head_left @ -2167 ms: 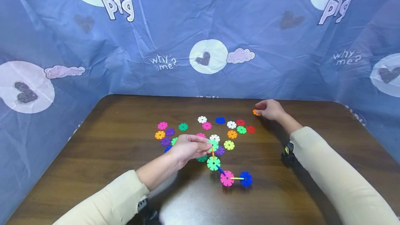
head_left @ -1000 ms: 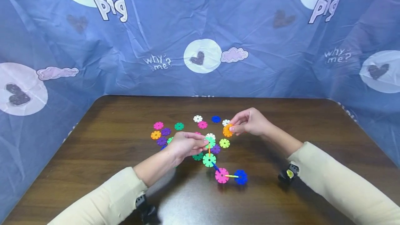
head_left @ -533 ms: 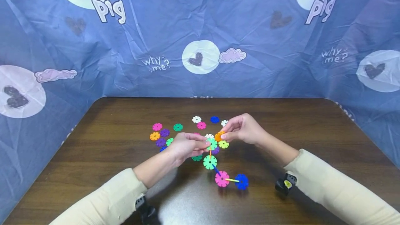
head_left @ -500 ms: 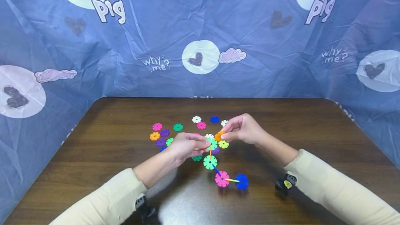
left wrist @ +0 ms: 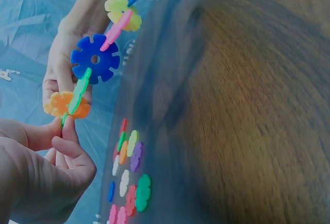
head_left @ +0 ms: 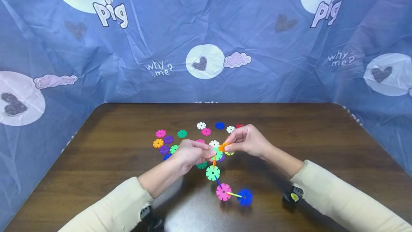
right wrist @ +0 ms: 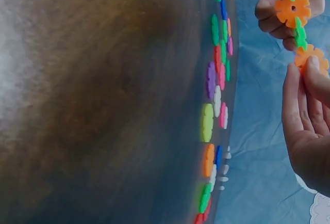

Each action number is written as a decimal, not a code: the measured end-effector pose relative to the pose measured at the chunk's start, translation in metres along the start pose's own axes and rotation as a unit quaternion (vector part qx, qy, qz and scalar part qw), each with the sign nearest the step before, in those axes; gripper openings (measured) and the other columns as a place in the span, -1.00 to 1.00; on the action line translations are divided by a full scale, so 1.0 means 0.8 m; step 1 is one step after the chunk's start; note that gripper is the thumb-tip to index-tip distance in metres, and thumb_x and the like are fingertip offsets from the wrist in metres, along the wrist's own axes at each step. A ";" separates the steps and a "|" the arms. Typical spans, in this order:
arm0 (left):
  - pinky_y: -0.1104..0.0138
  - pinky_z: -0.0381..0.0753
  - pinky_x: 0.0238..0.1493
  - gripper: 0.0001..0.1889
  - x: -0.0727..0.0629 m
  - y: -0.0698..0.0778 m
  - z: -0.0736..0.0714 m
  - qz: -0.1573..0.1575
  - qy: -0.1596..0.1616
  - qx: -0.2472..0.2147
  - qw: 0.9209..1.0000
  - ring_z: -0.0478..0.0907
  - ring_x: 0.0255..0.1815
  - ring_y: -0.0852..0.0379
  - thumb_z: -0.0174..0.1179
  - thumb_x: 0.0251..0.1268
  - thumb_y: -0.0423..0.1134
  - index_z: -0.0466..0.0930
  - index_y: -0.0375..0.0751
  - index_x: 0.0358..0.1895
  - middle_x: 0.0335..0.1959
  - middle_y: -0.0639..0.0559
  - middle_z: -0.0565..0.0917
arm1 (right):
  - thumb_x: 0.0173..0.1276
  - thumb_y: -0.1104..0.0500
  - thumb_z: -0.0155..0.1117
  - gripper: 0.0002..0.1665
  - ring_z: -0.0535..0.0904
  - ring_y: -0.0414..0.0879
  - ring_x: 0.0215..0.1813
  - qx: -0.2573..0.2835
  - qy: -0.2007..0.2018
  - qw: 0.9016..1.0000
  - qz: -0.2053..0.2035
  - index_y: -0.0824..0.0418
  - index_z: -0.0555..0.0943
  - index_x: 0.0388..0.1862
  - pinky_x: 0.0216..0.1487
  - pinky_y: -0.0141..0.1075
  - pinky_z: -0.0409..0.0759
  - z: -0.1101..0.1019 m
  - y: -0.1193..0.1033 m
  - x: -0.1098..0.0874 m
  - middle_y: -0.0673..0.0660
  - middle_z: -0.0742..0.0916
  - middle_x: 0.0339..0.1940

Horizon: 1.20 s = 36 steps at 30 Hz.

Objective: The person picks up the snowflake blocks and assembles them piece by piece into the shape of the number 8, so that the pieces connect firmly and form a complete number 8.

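My left hand point(head_left: 186, 156) pinches a light green notched disc point(head_left: 218, 154) at the upper end of a chain of slotted plastic discs. From it hang an orange disc seen edge-on, a green disc point(head_left: 212, 173), a blue one, a pink disc point(head_left: 223, 192), a yellow one and a blue disc point(head_left: 246, 197). Thumb and fingers of my right hand point(head_left: 251, 141) pinch another orange disc point(right wrist: 312, 58). In the right wrist view, that disc meets the edge of the held green disc point(right wrist: 300, 33); how deep the slots engage cannot be told.
Loose discs in several colours lie flat beyond the hands, among them a pink disc point(head_left: 160, 133), a teal disc point(head_left: 182, 134) and a blue disc point(head_left: 220, 125). The brown wooden table point(head_left: 112, 124) ends at a blue printed cloth point(head_left: 154, 46) behind.
My right hand picked up the orange disc at the table's far right and brought it left and nearer, to the held green disc. The disc has turned more edge-on. My left hand kept its pinch.
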<state>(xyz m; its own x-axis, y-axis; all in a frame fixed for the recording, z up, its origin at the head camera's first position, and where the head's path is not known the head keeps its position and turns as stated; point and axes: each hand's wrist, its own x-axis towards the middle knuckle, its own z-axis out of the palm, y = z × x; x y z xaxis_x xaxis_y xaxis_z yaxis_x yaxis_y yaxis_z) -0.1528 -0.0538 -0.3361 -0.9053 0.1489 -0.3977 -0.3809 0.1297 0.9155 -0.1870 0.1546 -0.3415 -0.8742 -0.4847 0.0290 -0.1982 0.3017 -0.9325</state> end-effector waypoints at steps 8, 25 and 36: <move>0.48 0.50 -0.41 -0.77 0.000 0.000 -0.001 -0.001 0.000 -0.001 1.000 0.59 -0.55 0.28 0.29 0.16 -0.43 0.66 -0.46 -0.11 -0.61 0.11 0.66 | 0.08 0.34 0.47 -0.73 0.73 -0.20 -0.43 0.035 -0.003 0.999 -0.010 0.54 0.63 -0.34 -0.22 -0.11 0.76 0.010 0.002 -0.003 0.22 0.80 -0.41; 0.53 0.64 -0.34 -0.71 -0.002 0.003 -0.020 -0.001 -0.129 0.023 0.991 0.70 -0.43 0.24 0.25 0.25 -0.37 0.59 -0.51 -0.03 -0.49 0.08 0.73 | 0.23 0.34 0.34 -0.71 0.77 0.11 -0.23 -0.024 -0.094 0.994 -0.049 0.52 0.65 -0.11 -0.13 -0.04 0.73 -0.014 -0.012 0.016 0.43 0.75 -0.19; 0.46 0.68 -0.29 -0.71 0.000 0.001 -0.022 -0.006 -0.105 0.002 0.994 0.70 -0.45 0.23 0.26 0.24 -0.35 0.61 -0.46 -0.03 -0.45 0.06 0.75 | 0.16 0.23 0.44 -0.68 0.75 0.06 -0.08 -0.282 0.020 0.959 -0.017 0.31 0.70 -0.09 0.02 -0.12 0.70 -0.068 0.010 0.051 0.23 0.79 -0.14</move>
<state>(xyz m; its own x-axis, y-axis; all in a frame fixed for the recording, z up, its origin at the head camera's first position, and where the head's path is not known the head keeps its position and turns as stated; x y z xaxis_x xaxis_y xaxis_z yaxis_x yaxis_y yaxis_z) -0.1566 -0.0710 -0.3345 -0.8410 0.3491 -0.4134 -0.3909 0.1362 0.9103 -0.2486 0.1819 -0.3279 -0.8772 -0.4734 0.0799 -0.4250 0.6885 -0.5876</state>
